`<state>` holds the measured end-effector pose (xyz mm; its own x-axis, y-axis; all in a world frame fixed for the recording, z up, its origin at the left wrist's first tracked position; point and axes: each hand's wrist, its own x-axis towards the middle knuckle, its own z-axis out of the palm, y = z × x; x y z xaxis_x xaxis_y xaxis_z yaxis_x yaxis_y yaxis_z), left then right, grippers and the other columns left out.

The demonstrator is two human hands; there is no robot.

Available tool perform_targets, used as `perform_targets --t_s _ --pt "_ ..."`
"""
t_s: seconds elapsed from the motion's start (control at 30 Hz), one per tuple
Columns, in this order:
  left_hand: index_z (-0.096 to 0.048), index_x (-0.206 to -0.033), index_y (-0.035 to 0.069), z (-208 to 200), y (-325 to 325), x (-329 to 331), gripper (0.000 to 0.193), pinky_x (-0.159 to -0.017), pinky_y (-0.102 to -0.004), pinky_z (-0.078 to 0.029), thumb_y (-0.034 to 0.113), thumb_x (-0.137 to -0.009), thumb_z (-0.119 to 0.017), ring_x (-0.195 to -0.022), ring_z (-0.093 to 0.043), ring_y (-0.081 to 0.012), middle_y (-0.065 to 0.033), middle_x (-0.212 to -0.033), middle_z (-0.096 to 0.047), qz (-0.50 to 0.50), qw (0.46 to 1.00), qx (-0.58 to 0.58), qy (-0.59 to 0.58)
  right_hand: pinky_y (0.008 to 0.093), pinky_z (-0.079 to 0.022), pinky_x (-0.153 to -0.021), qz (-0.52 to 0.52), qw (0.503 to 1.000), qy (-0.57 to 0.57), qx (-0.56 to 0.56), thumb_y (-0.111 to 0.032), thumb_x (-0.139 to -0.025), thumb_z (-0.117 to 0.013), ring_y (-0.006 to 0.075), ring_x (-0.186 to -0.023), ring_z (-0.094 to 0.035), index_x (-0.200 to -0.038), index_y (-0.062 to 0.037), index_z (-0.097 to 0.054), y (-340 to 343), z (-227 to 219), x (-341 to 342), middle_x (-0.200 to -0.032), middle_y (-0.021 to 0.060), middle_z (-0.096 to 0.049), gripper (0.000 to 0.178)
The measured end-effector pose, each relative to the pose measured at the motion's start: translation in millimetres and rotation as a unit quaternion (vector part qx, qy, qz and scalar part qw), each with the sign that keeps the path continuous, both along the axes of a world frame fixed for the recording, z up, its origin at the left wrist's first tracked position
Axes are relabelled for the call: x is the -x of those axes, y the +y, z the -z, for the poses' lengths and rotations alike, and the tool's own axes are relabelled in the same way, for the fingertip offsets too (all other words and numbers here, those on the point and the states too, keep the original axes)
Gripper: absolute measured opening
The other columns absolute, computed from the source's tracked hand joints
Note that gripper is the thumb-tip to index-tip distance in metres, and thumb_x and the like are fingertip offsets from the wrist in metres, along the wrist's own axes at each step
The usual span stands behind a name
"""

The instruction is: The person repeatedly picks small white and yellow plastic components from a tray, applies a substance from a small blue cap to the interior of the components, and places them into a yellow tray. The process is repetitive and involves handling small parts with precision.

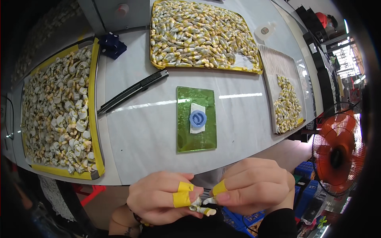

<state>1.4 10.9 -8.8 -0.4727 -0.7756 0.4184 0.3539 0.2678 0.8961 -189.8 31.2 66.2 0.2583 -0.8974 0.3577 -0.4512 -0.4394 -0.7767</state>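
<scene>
Close to my body, below the table's front edge, my left hand [158, 194] is closed on a small white figure-like piece [208, 211] with yellow and cream bands. Yellow tape wraps fingers on both hands. My right hand [254, 188] is closed, its thumb and finger pinching a small white curled end [209, 201] beside that piece; whether the two are joined I cannot tell. Ahead on the table lies a green glassy plate [196, 142], bearing a white pad [197, 107] and a round blue cap-like thing [198, 118].
A yellow-edged tray [95, 131] of white pieces stands left, another full tray [206, 69] at the back, and a partly filled tray [274, 63] right. A long black tool [133, 91], dark blue cloth [112, 44] and white bottle [265, 31] lie about. An orange fan [337, 152] stands right.
</scene>
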Motion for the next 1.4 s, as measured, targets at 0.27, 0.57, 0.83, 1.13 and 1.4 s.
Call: perform_targets --t_s 0.27,0.57,0.83,1.13,1.4 --pt "-0.066 -0.093 0.002 -13.9 0.8 5.7 0.035 -0.071 -0.0355 -0.057 0.010 -0.063 -0.082 -0.071 -0.064 -0.0215 -0.0093 -0.081 -0.066 -0.054 0.994 0.057 -0.073 0.0276 -0.051 -0.049 -0.120 0.990 -0.010 0.068 0.006 -0.068 -0.072 0.0206 -0.056 -0.059 -0.069 0.0020 -0.056 -9.7 10.1 7.8 -0.072 0.0126 -0.062 0.016" --pt "-0.066 -0.090 0.002 -14.3 -1.2 8.1 0.033 -0.069 -0.0354 -0.058 0.010 -0.062 -0.082 -0.069 -0.064 -0.0208 -0.0091 -0.080 -0.066 -0.071 0.993 0.072 -0.067 0.0280 -0.051 -0.049 -0.127 0.986 -0.058 0.094 0.007 -0.068 -0.071 0.0209 -0.057 -0.059 -0.068 0.0022 -0.054 -9.8 23.7 8.3 -0.071 0.0129 -0.062 0.018" --pt "-0.065 -0.089 0.005 -23.6 0.3 16.4 0.030 -0.075 -0.0368 -0.056 0.011 -0.065 -0.082 -0.071 -0.064 -0.0201 -0.0081 -0.083 -0.067 -0.157 0.973 0.072 -0.150 0.0257 -0.049 -0.046 -0.060 0.990 -0.031 0.126 0.003 -0.066 -0.074 0.0195 -0.055 -0.058 -0.073 -0.0021 -0.061 -6.8 27.3 3.5 -0.072 0.0094 -0.063 0.016" --pt "-0.060 -0.100 -0.007 -6.7 7.6 1.0 0.026 -0.076 -0.0294 -0.052 0.001 -0.077 -0.070 -0.087 -0.063 -0.0169 -0.0155 -0.098 -0.065 0.081 0.934 -0.329 0.108 0.0280 -0.038 -0.062 -0.132 0.979 -0.119 -0.099 -0.005 -0.074 -0.072 0.0181 -0.071 -0.053 -0.092 -0.0044 -0.068 -22.5 16.1 15.9 -0.080 0.0056 -0.058 0.019" --pt "-0.060 -0.098 -0.007 -5.3 6.3 -2.3 0.022 -0.079 -0.0282 -0.050 -0.002 -0.078 -0.069 -0.087 -0.062 -0.0151 -0.0130 -0.094 -0.065 0.159 0.905 -0.378 0.112 0.0251 -0.037 -0.057 -0.188 0.948 -0.147 -0.210 -0.009 -0.071 -0.077 0.0153 -0.067 -0.049 -0.086 -0.0086 -0.070 -26.5 18.7 11.4 -0.076 0.0022 -0.051 0.016"
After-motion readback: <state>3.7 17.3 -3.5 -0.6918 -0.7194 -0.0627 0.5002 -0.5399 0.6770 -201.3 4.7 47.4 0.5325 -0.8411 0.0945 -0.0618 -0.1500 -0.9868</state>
